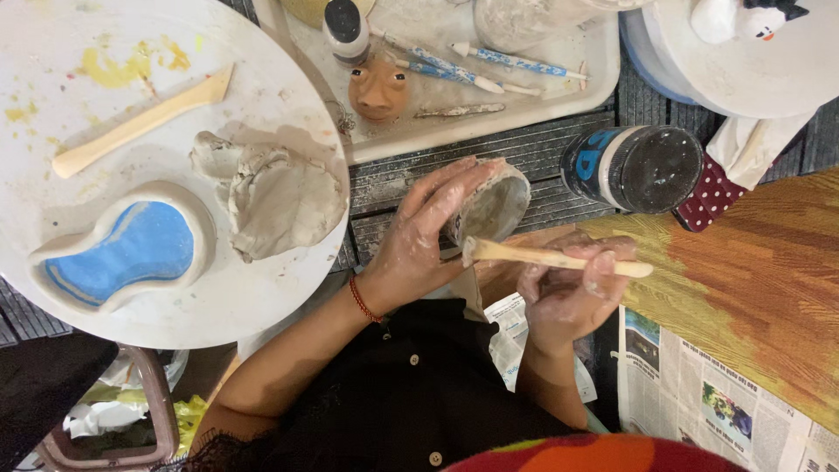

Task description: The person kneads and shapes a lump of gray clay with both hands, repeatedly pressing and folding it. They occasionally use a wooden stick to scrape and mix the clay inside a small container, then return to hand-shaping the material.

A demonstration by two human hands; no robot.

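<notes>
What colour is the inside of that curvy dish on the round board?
Blue inside the curvy dish, with a white rim, seen in the head view.

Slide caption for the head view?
Left hand cups a small clay bowl; right hand holds a wooden tool.

Bright, even indoor light from above; soft shadows under clay lump [271, 197]. Mild glare on white board [262, 288]. Slight softness overall, bottom left corner darker.

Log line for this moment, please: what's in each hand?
left hand: cups small clay bowl | right hand: grips wooden modelling tool, tip at bowl's edge | nearby: clay lump on round board
</notes>
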